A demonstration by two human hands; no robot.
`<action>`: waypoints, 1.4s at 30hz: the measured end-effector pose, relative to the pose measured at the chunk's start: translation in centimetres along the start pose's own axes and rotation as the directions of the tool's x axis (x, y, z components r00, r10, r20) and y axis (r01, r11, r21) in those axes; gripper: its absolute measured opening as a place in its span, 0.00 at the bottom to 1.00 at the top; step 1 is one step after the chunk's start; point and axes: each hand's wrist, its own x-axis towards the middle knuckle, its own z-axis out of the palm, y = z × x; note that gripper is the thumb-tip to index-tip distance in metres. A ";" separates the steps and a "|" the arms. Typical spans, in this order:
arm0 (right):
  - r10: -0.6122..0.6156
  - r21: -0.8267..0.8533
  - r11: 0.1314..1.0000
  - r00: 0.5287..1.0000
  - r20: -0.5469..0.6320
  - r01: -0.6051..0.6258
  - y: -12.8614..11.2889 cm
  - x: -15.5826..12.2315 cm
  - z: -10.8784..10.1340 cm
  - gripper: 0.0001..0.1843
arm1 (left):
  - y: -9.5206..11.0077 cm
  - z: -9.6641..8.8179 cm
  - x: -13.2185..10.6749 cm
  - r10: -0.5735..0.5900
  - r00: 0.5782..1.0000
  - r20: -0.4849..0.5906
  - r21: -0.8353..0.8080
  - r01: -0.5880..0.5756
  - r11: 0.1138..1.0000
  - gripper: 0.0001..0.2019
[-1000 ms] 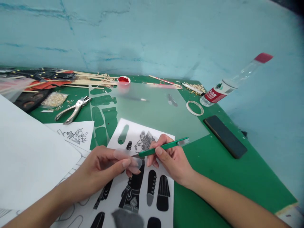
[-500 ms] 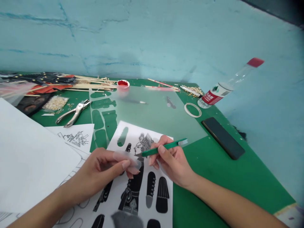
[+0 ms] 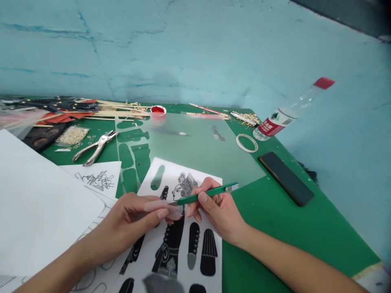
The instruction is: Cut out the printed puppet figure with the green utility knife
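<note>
Pinched between the thumb and fingers of my left hand (image 3: 142, 215) is a small, rounded piece of translucent plastic sheet (image 3: 154, 206). My right hand (image 3: 218, 209) grips a slim green craft knife (image 3: 195, 198); its dark, thin tip meets the right part of the plastic piece, though I cannot tell whether it cuts in. Both hands are above a white pattern sheet (image 3: 180, 274) printed with black figure parts. A dark grey cut piece (image 3: 163, 283) lies on that sheet at the bottom edge.
A large translucent sheet (image 3: 195, 150) with cut-outs lies behind my hands. Silver pliers-like punch (image 3: 97, 147), red paint cup (image 3: 158, 110), tape roll (image 3: 247, 143), black phone (image 3: 285, 178) and bottle (image 3: 275, 122) stand around it. White paper (image 3: 39, 207) covers the left; sticks (image 3: 122, 110) lie behind.
The green knife has shifted slightly left and down, and its tip now reaches the plastic piece. My left hand has tilted that piece flatter. The view has moved a little.
</note>
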 end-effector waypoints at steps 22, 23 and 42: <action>0.044 0.070 0.997 0.990 -0.133 -0.035 -0.8 0.1 0.1 0.15 | -0.1 0.3 0.0 0.015 1.000 -0.003 0.082 -0.015 0.997 0.10; 0.045 0.066 0.997 0.988 -0.150 -0.035 -0.7 0.1 0.1 0.14 | -0.1 0.3 0.0 0.014 1.000 -0.004 0.077 -0.013 0.997 0.10; -0.295 -0.674 0.684 0.951 0.093 0.278 -1.3 -0.5 2.3 0.06 | -1.7 0.9 0.0 0.100 0.995 0.010 0.523 -0.090 0.847 0.24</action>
